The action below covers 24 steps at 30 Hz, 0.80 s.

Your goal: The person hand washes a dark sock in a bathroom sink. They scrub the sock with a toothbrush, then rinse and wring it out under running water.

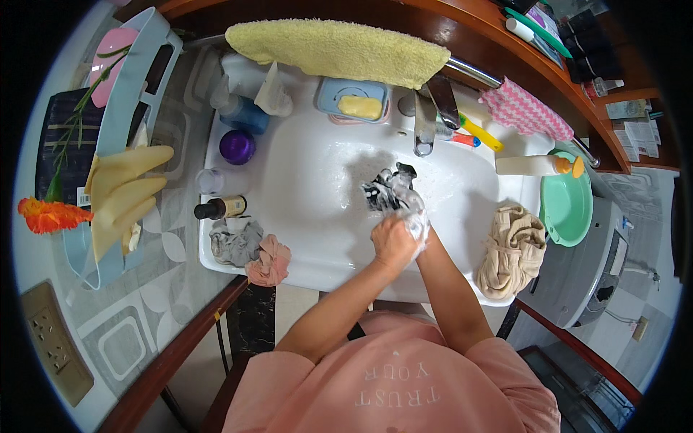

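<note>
Over the basin of a white washbasin [303,216], my two hands are close together on a soapy black-and-white cloth [387,189]. My left hand [398,241] is closed on its foam-covered near end. Foam and cloth largely cover my right hand [421,230], and its fingers are hard to make out. The cloth's far part hangs bunched below the metal faucet [424,127]. A yellow soap bar [359,107] lies in a blue soap dish [330,97] behind the basin. Crumpled grey cloth [236,241] and pink cloth [269,261] lie at the near left corner, beige cloth [511,251] at the right edge.
A yellow towel [335,51] and a pink-white cloth [525,108] hang on the rail. Bottles and a purple round object [237,147] line the left ledge. A pump bottle [528,165], brushes and a green basin [568,205] are right. A rubber glove [122,189] drapes over the left rack.
</note>
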Motion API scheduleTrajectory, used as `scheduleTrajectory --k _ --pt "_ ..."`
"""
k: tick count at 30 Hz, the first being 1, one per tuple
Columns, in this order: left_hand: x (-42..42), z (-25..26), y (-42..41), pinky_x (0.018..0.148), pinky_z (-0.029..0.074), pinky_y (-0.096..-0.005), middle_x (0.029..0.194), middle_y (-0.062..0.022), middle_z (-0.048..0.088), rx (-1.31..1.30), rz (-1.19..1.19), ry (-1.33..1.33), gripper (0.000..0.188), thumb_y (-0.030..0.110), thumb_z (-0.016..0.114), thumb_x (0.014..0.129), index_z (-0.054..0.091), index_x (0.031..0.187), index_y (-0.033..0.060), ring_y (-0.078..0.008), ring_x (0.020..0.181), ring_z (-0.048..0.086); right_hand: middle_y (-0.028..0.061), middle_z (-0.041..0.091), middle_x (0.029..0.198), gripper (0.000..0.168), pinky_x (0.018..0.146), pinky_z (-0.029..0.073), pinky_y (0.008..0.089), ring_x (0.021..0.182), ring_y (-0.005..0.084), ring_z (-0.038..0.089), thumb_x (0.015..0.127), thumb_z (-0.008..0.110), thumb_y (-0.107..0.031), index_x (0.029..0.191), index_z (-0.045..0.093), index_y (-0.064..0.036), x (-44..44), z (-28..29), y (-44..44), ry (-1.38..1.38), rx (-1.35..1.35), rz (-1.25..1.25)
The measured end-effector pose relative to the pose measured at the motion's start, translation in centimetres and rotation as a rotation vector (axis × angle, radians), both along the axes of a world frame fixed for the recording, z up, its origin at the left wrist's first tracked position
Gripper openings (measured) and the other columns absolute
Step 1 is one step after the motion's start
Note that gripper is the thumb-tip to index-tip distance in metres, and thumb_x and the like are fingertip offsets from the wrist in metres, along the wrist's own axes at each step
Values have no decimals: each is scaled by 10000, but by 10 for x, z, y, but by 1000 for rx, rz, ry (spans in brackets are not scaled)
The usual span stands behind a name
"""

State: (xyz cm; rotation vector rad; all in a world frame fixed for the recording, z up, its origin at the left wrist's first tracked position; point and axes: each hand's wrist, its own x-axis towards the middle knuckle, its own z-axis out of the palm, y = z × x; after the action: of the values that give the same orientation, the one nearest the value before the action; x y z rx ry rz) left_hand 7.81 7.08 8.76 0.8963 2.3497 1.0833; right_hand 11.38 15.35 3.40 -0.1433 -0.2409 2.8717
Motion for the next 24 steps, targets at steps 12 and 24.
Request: scheduleTrajectory --k 12,24 --pt "-47 -46 -20 655 413 -228 861 -3 510 436 446 -751 145 124 570 777 530 911 85 -99 773 491 88 568 978 530 798 415 427 852 281 529 823 309 -545 1036 509 -102 -30 53 -1 -484 -180 -477" --pt "-92 -4 -3 747 419 -242 907 -68 553 474 243 -723 282 -87 445 632 555 861 35 -136 835 527 104 555 958 296 732 469 386 886 232 536 791 497 -62 1081 457 -104 -10 21 -15 -560 -72 -392"
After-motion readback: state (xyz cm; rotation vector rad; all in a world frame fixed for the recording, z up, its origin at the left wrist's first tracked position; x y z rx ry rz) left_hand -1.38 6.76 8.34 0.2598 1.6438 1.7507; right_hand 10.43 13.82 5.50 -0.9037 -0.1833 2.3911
